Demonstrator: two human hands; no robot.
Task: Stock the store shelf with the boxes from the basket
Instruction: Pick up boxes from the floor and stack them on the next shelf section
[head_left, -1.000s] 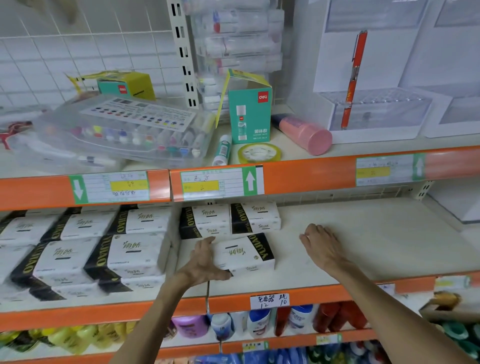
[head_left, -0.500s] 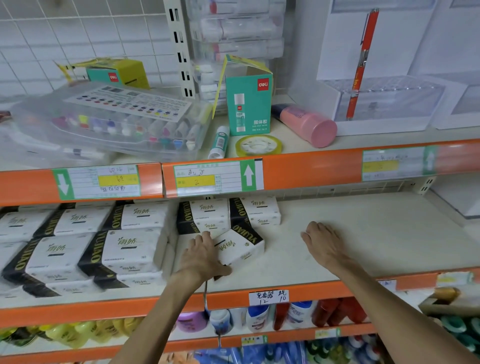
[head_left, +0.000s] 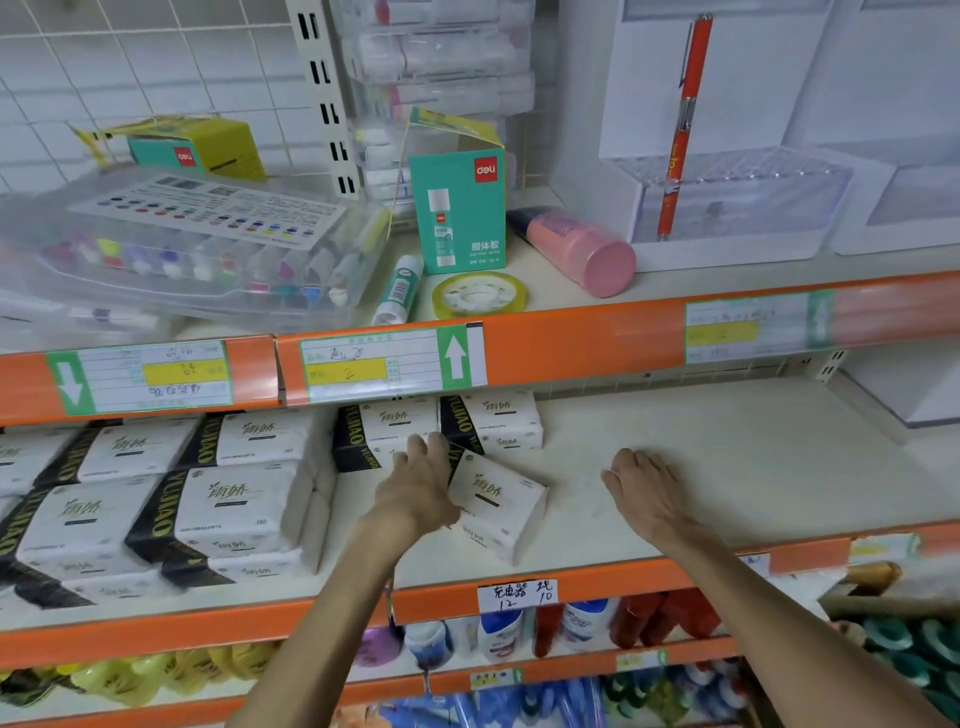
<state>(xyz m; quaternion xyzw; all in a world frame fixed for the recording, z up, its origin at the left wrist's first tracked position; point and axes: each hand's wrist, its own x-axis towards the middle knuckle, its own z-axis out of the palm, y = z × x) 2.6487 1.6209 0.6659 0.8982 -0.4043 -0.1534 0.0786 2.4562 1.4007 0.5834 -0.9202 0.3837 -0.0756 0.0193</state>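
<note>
A white tissue pack with a black end (head_left: 496, 506) lies askew on the middle shelf (head_left: 727, 467), its black end pointing toward the back. My left hand (head_left: 421, 486) lies against its left side with fingers spread. Two similar packs (head_left: 441, 423) stand side by side at the back of the shelf. My right hand (head_left: 641, 491) rests flat on the bare shelf board to the right, holding nothing. The basket is not in view.
Stacked tissue packs (head_left: 208, 499) fill the left of the middle shelf. Above are a marker case (head_left: 197, 244), a green glue box (head_left: 460, 208), a tape roll (head_left: 478, 293) and a pink bottle (head_left: 576, 249). Bottles (head_left: 498, 634) stand on the shelf below.
My left hand has turned the loose pack from crosswise to lengthwise and slid it toward the back. My right hand has stayed flat on the shelf.
</note>
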